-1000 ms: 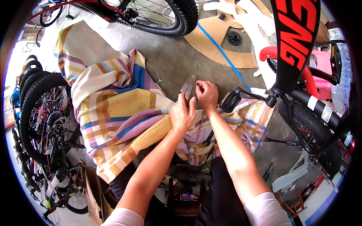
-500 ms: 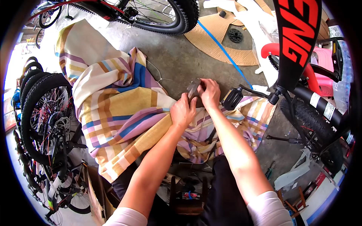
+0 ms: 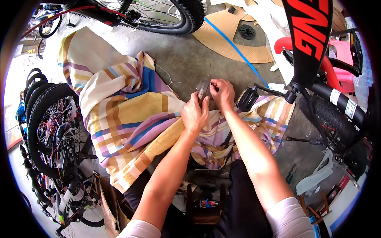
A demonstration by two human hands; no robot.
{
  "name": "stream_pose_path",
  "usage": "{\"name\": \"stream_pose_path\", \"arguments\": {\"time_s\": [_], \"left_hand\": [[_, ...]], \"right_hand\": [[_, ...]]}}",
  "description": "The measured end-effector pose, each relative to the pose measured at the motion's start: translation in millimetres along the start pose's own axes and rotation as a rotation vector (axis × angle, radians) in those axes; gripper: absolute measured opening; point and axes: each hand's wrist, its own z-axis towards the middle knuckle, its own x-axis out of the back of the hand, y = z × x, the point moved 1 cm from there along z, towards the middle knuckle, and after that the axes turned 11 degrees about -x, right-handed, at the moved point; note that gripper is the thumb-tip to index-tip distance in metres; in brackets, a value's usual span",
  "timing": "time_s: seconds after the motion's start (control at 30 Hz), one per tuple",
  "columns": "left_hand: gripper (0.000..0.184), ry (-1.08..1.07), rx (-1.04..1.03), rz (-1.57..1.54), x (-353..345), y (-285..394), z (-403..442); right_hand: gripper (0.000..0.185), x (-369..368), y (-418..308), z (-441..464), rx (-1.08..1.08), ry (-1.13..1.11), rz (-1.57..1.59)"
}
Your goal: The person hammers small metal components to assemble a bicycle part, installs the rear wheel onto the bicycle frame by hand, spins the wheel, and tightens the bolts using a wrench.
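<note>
In the middle of the head view, my left hand [image 3: 194,113] is closed around a small greyish, shiny flat piece [image 3: 203,85], whose kind I cannot make out. Just to its right, my right hand [image 3: 223,94] has its fingers pinched together near the piece's edge. A tiny dark bit shows at those fingertips, too small to name. Under and beside both wrists lies a crumpled plaid cloth [image 3: 135,115] over my lap and the floor. A black bicycle pedal [image 3: 248,99] on its crank is close to the right of my right hand.
A black bike frame [image 3: 307,35] with red lettering rises at right. A bicycle wheel [image 3: 194,16] stands at the top, and several bicycles with dark tyres [image 3: 37,131] crowd the left. Cut cardboard [image 3: 222,41] and a blue strap [image 3: 238,51] lie on the floor ahead.
My right hand has shifted slightly, its fingers now more pinched and a little apart from the grey piece. My left hand still holds that piece. The whole view has tilted slightly.
</note>
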Motion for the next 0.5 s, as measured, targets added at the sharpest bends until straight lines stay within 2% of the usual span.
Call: {"name": "stream_pose_path", "arguments": {"time_s": [0.07, 0.13, 0.2, 0.33, 0.4, 0.5], "left_hand": [[0.037, 0.128, -0.138, -0.026, 8.3, 7.4, 1.2], [0.04, 0.089, -0.12, -0.045, 8.6, 6.4, -1.0], [0.039, -0.024, -0.042, -0.008, -0.4, -1.4, -4.3], [0.036, -0.039, 0.139, -0.02, -1.2, 2.6, 3.0], [0.041, 0.071, 0.025, -0.012, 10.5, 12.1, 4.8], [0.041, 0.112, -0.053, 0.01, 13.4, 11.9, 2.5]], "right_hand": [[0.014, 2.3, -1.6, 1.0, -0.056, -0.03, 0.016], [0.014, 1.8, 0.7, 1.8, -0.035, -0.048, 0.01], [0.015, 2.4, 0.9, 0.8, -0.036, -0.047, 0.004], [0.015, 1.0, -0.5, 3.1, -0.052, -0.028, -0.028], [0.016, 0.4, 2.4, 0.6, -0.05, -0.061, 0.003], [0.016, -0.5, 3.4, 0.7, -0.041, -0.052, 0.02]]}}
